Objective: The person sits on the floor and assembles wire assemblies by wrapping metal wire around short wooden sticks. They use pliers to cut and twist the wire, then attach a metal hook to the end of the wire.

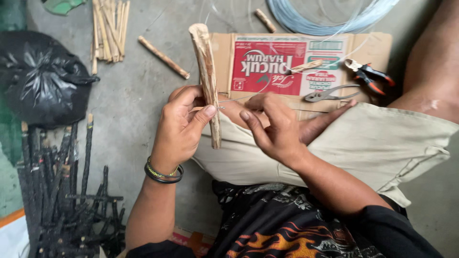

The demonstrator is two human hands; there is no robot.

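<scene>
Two bare hands work over the person's lap, above beige shorts [373, 143]. The left hand [179, 129] is wrapped around a pale wooden stick [206, 71], thumb pressed against its lower half; the stick stands nearly upright, its top pointing toward twelve o'clock and its lower end resting against the shorts. The right hand [275, 126] sits just beside it at three o'clock, fingers curled and pinched on a thin wire [239, 99] that runs from the stick toward the hand.

At twelve o'clock from the hands a flattened cardboard box [363, 45] with a red panel lies on the concrete floor. On it, toward two o'clock, rest grey pliers [327, 93] and red-handled cutters [370, 74], near each other but well apart from the hands. A coil of pale blue wire [330, 16] lies beyond the box. At eleven o'clock are a short stick [164, 57] and a bundle of light sticks [110, 28]. At nine o'clock sits a black plastic bag [43, 76], and at seven o'clock a heap of dark charred sticks [67, 191].
</scene>
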